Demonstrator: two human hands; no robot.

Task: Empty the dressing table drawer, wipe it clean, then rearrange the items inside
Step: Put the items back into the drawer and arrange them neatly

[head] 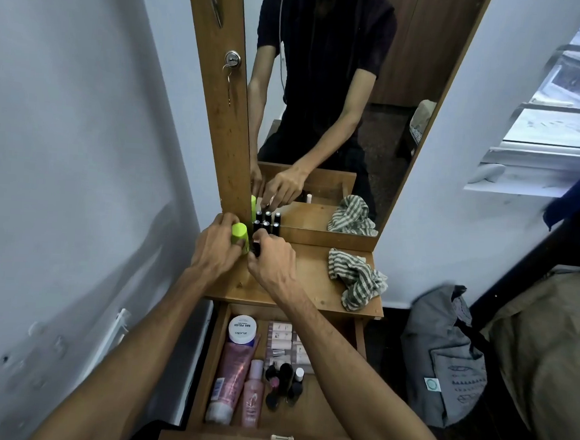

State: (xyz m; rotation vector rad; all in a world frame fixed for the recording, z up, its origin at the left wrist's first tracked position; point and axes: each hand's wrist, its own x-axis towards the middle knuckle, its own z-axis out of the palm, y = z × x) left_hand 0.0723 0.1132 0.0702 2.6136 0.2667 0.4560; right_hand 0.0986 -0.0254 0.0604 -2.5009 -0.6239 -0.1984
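At about eleven o'clock of the view's centre, a lime-green bottle [240,237] is gripped by the left hand [215,249], whose fingers are curled round it; the bottle stands upright on the table [311,283], against the wooden mirror frame [220,112]. Just beside it, at three o'clock of the bottle, a small dark item [256,246] is pinched by the right hand [272,258]; what the item is cannot be told. At twelve o'clock of the right hand, a cluster of small black-capped bottles [266,228] stands against the mirror [341,103]; three caps can be counted, and more may be hidden by the hand. A crumpled green-striped cloth [355,279] lies on the table at three o'clock of the hands, well apart from them.

At six o'clock, under the forearms, the drawer [312,424] is pulled open and still holds things. One white-lidded jar [242,329] marked "nail polish" lies at its far left corner. Below the jar, one pink tube [227,384] and one pink bottle [253,397] are laid side by side. To their right a clear pack of small white vials [281,343] is seen, partly hidden by the right forearm. Near the pack, a huddle of dark nail polish bottles [282,384] is found; their number cannot be told exactly.
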